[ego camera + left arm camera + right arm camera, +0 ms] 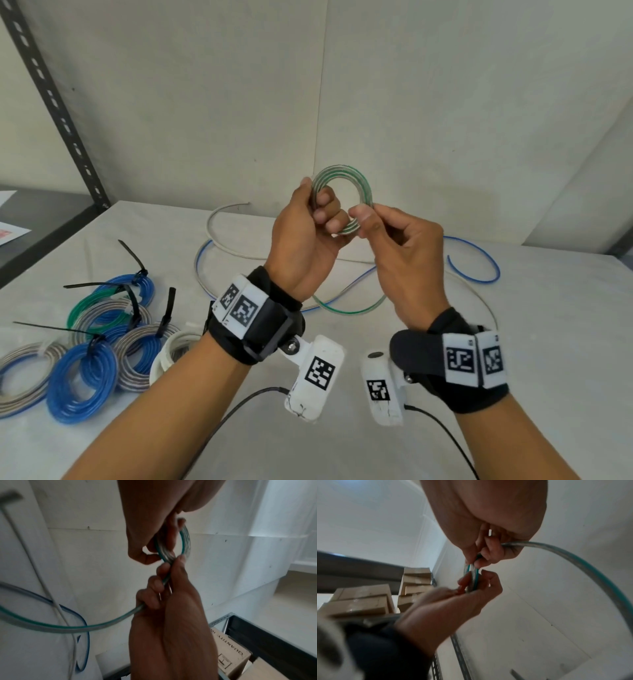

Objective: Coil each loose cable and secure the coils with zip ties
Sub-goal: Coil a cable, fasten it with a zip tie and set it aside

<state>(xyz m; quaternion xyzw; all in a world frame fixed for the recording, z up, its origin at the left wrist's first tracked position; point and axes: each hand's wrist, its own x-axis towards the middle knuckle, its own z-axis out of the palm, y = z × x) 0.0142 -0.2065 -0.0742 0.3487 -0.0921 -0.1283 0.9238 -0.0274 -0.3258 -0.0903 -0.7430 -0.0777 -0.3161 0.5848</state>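
A pale, matte tabletop (513, 342) runs back to plain white wall panels (445, 85), with a dark perforated shelf upright (58, 113) slanting up at far left. Nearest on the left lie the finished coils (82, 380), glossy blue, green and grey rings cinched with black zip ties (164, 311) whose tails stick out. Above the tabletop's middle, the left hand (305, 246) has its fingers curled round the left side of a small green-striped clear coil (346, 202), held upright, while the right hand (407, 260) pinches the coil's lower right edge between thumb and forefinger, its other fingers folded round the trailing strand. That cable's loose tail (346, 308) sags to the tabletop behind the wrists, among a blue cable (479, 260) and a grey one (219, 236) lying in open curves farther back. Only the left wrist view shows the strand running through the right fist (154, 595); only the right wrist view shows stacked cardboard boxes (361, 601) on the shelving
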